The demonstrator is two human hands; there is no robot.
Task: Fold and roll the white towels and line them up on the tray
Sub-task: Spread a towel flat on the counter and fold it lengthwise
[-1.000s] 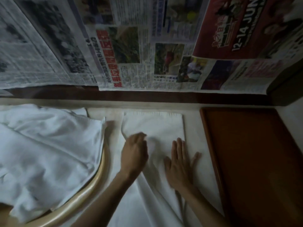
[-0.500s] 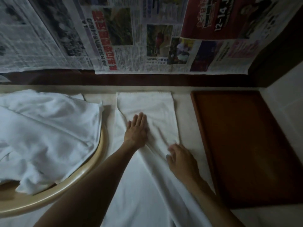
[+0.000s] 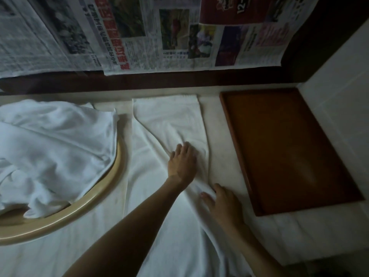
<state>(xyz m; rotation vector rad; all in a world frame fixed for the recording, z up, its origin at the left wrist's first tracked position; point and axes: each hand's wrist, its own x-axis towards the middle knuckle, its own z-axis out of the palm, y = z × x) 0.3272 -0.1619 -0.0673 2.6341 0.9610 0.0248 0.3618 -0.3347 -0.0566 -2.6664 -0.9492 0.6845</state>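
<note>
Left hand slid nearer across soft, creased towel.

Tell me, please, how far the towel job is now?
Early stage. Done: nothing rolled; the tray holds no towels. In hand: the left hand and right hand smooth one folded towel. Left: rolling it, then the heap of towels in the round basket.

Towel: plain white, no pattern. Heap of towels: white. Tray: reddish-brown, plain. Round basket rim: pale tan. Newspaper sheets: grey print, red headline characters, colour photos, 1 dark red advert.
</note>
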